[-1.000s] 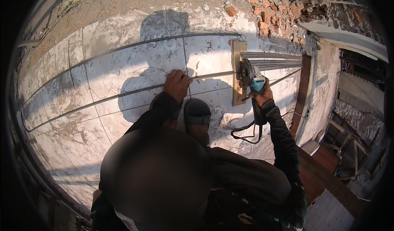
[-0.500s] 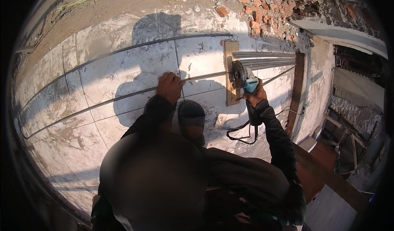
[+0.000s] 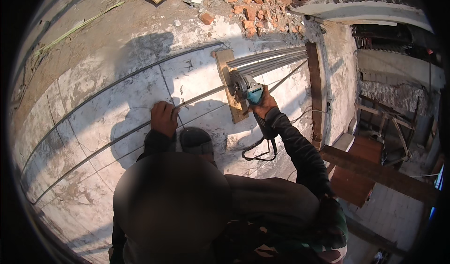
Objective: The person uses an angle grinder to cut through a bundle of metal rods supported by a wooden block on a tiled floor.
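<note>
My left hand (image 3: 164,118) is closed around a long thin metal rod (image 3: 204,96), which bends back in a wide U at the far left. The rod's right end runs to a short wooden plank (image 3: 224,57). My right hand (image 3: 265,104) grips a teal and black angle grinder (image 3: 254,94). Its disc and guard stand over the plank where the rod lies; whether the disc touches the rod is hidden. A black cord (image 3: 259,158) loops from the grinder's rear. Beyond the grinder, several straight metal rods (image 3: 274,60) rest across the plank.
A dark wooden beam (image 3: 315,90) lies under the rods' right ends. Broken bricks (image 3: 250,13) and rubble are heaped at the back. My shoe (image 3: 196,140) is on the tiled floor beside my left hand. Wooden framing and a brown board (image 3: 358,165) are at right.
The whole view has turned and shifted, so the hands, grinder and rods appear further left. Both hands keep their hold, and the grinder stays over the plank.
</note>
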